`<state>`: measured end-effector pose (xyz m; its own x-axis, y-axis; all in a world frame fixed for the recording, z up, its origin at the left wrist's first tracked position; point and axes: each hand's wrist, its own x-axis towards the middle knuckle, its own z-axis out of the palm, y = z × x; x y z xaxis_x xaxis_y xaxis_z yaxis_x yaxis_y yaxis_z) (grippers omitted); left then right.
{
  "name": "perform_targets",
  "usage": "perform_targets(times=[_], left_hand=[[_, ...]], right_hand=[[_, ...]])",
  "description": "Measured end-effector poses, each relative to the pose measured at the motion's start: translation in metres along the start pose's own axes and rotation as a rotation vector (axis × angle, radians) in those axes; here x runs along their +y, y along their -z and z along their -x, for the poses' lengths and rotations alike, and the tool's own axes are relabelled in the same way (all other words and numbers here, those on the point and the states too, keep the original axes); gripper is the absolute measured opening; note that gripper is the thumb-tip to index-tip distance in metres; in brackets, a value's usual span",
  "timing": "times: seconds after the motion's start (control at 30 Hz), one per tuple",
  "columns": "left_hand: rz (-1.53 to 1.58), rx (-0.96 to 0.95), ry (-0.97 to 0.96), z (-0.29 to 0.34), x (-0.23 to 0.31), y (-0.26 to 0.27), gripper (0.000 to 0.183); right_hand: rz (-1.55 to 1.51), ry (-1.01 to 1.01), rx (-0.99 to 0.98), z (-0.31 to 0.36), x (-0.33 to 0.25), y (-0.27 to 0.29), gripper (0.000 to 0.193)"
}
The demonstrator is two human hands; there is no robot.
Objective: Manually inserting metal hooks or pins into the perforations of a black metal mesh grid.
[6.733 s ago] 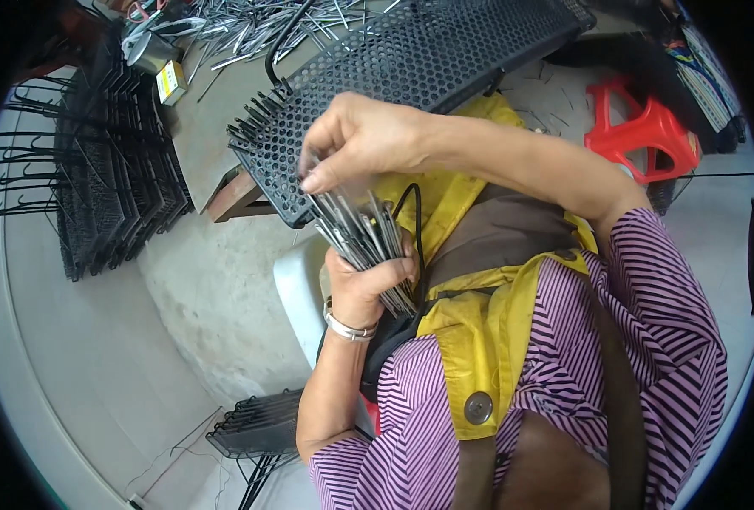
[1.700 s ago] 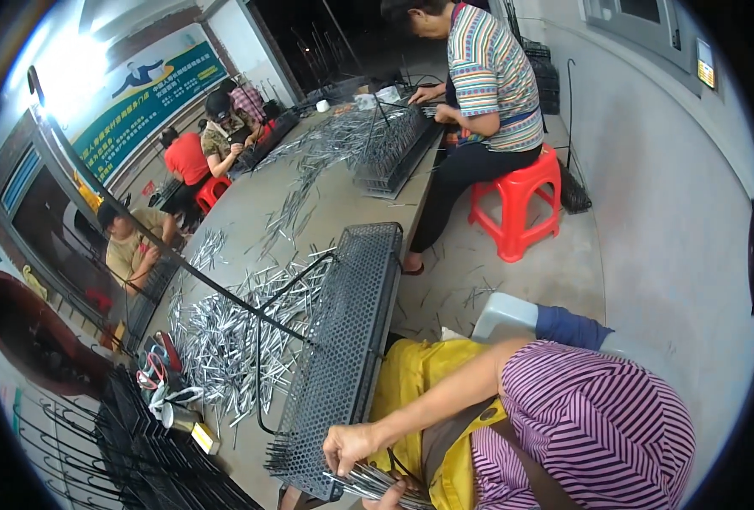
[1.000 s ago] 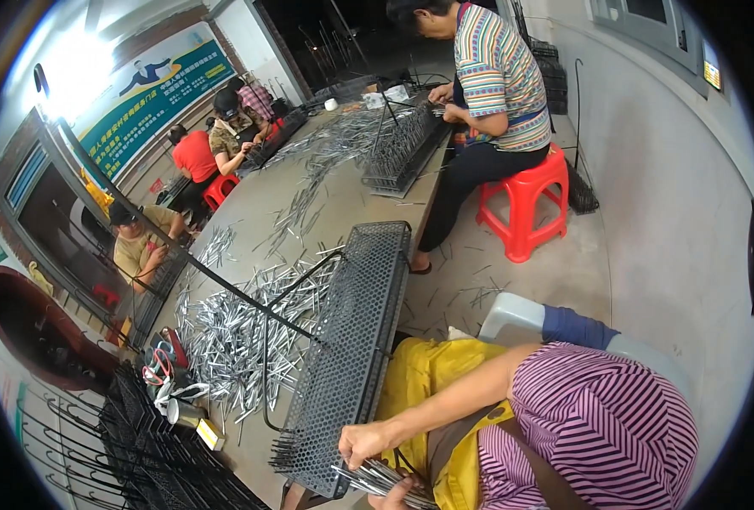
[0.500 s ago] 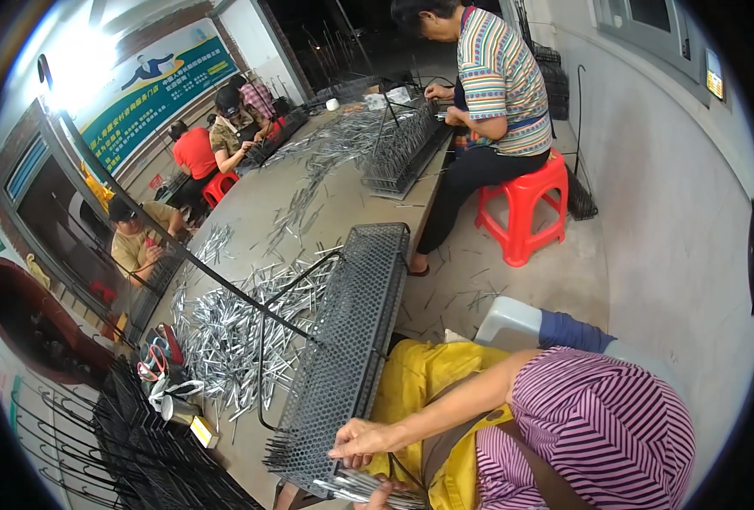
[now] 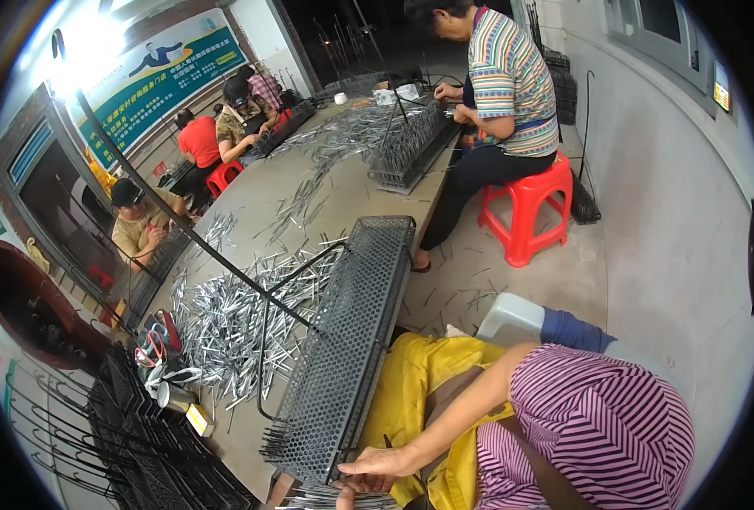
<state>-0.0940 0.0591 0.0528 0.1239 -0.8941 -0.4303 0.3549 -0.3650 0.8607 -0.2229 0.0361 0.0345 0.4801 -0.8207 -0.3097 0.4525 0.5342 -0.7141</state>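
Note:
A long dark rack of perforated mesh (image 5: 343,331) slants across the table's near edge, with a wire frame and long hooked rod (image 5: 215,257) rising from it. Dark thin pins (image 5: 277,444) stick up in rows at its near end. My right hand (image 5: 385,462) is at the rack's near right corner, thumb and fingers pinched together; anything between them is too small to make out. Below it, at the picture's lower edge, only a fingertip of my left hand (image 5: 345,500) shows, over a bundle of thin silvery metal rods (image 5: 313,498) it holds. The rest of that hand is cut off.
A heap of loose silvery rods (image 5: 232,331) lies left of the rack, near scissors (image 5: 150,348), a metal cup (image 5: 175,396) and a small yellow box (image 5: 199,420). Black hooked racks (image 5: 139,433) are stacked lower left. A co-worker on a red stool (image 5: 526,212) sits beyond; others sit far left.
My right hand has moved down and slightly right, from above the mesh to the rack's corner. My left hand and its rods have sunk lower, mostly out of the picture. The view has shifted slightly.

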Motion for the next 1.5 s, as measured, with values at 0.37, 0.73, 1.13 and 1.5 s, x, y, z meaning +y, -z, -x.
perform_targets(times=[0.37,0.73,1.13,1.5], left_hand=[[-0.338,-0.199,-0.119,-0.020,-0.005,0.030,0.022],[0.005,-0.088,0.090,-0.026,-0.017,0.029,0.026],[-0.094,-0.022,-0.197,0.004,-0.011,0.001,0.031],[-0.174,-0.012,-0.370,0.028,-0.004,-0.022,0.036]], right_hand=[[-0.286,-0.301,-0.185,-0.025,0.050,-0.003,0.054],[-0.483,-0.372,-0.249,-0.015,0.045,0.003,0.058],[-0.486,-0.361,-0.101,-0.001,0.028,-0.017,0.055],[-0.505,-0.389,-0.021,0.000,0.027,-0.020,0.054]])
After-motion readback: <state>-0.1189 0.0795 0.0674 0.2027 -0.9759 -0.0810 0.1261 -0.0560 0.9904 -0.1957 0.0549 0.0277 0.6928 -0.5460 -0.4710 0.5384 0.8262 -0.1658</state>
